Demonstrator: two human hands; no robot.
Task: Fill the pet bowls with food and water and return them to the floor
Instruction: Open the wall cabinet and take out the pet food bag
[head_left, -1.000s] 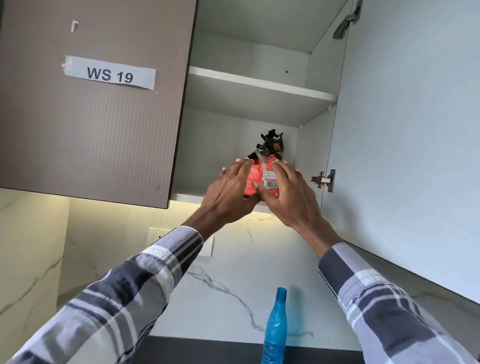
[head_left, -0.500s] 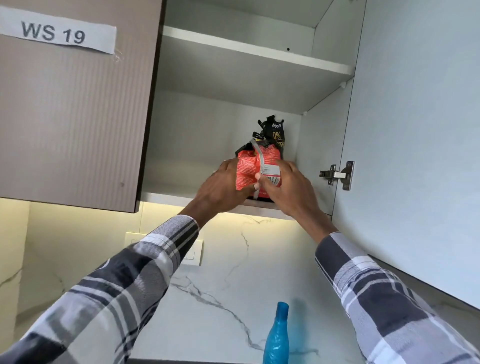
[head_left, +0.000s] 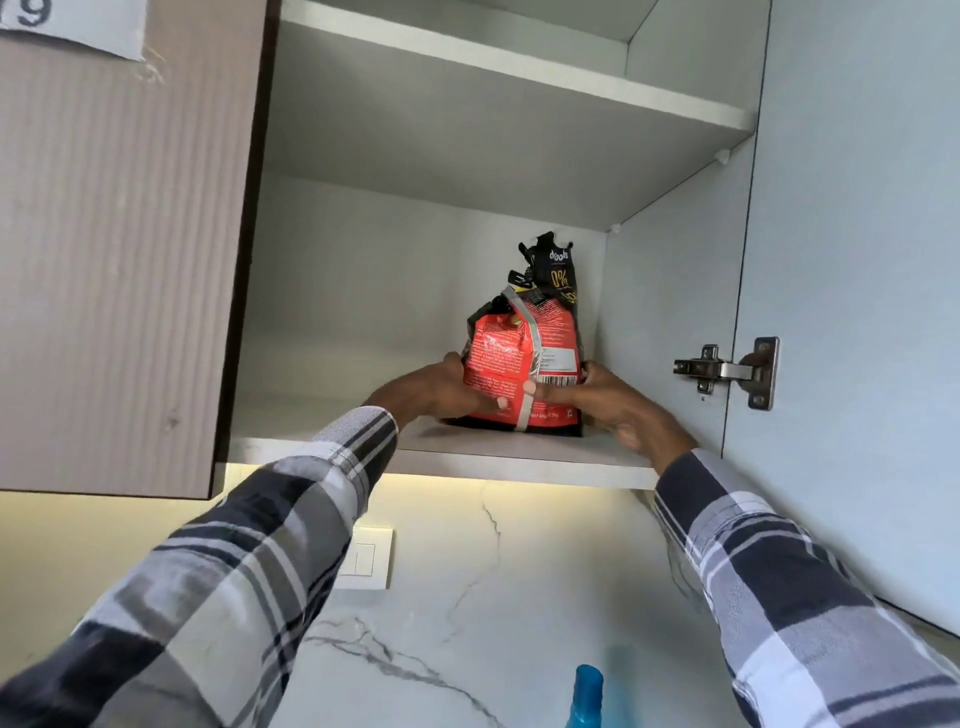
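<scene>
Your left hand (head_left: 441, 387) at nine o'clock and right hand (head_left: 605, 397) at three o'clock clasp the food bag (head_left: 519, 364), steadying its soft sides on the cabinet shelf (head_left: 519, 460).

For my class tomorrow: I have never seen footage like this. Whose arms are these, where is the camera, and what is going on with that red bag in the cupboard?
There is no machine here. A person wears one wide-angle camera on the head, so you see their own two arms in checked sleeves reaching up and forward.

The left hand and right hand grip the red and black bag from either side. It is probably the pet food, though the print is too small to confirm. The bag's base rests on the lower shelf of an open wall cupboard, whose door hangs open on the right.

Below, against the marble wall, the top of a blue bottle pokes into view. No pet bowls are visible.
</scene>
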